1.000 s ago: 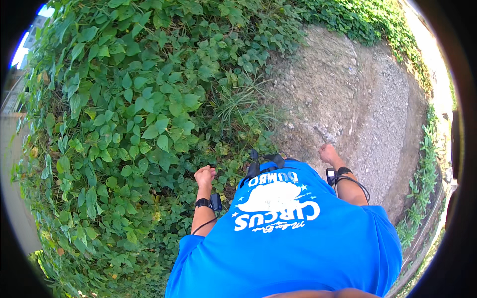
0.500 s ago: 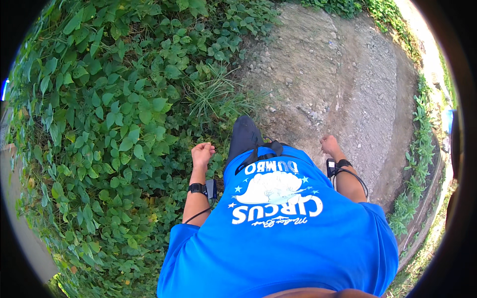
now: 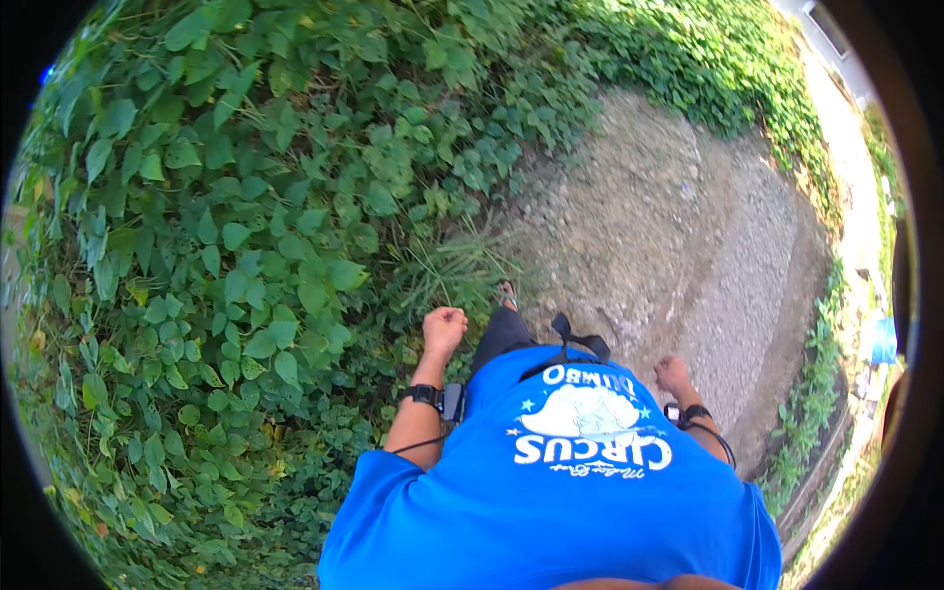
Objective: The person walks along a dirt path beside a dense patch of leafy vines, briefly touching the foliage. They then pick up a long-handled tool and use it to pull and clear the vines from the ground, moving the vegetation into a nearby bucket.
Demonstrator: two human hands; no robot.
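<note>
My left hand (image 3: 444, 330) is curled closed beside the leafy plants (image 3: 295, 265), and I see nothing in its fingers. On the other side of my body, my right hand (image 3: 674, 375) hangs with its fingers folded in over the dirt path (image 3: 629, 226); nothing shows in it either. Each wrist carries a dark band with a small box and a black cord, such as the left wristband (image 3: 425, 395). Between my arms is my blue printed T-shirt (image 3: 551, 521), with a black strap (image 3: 580, 339) at its hem. One sandalled foot (image 3: 507, 295) shows in front.
Dense broad-leaved growth fills the left and curves across the far end of the path. A tuft of long grass (image 3: 457, 270) leans out at the path's left edge. Gravel (image 3: 742, 285) covers the right side, bordered by low weeds (image 3: 811, 383). A blue object (image 3: 878, 340) lies far right.
The view has tilted up and shifted, so more far greenery shows and my body sits lower. A foot has come into sight ahead. Both hands stay curled.
</note>
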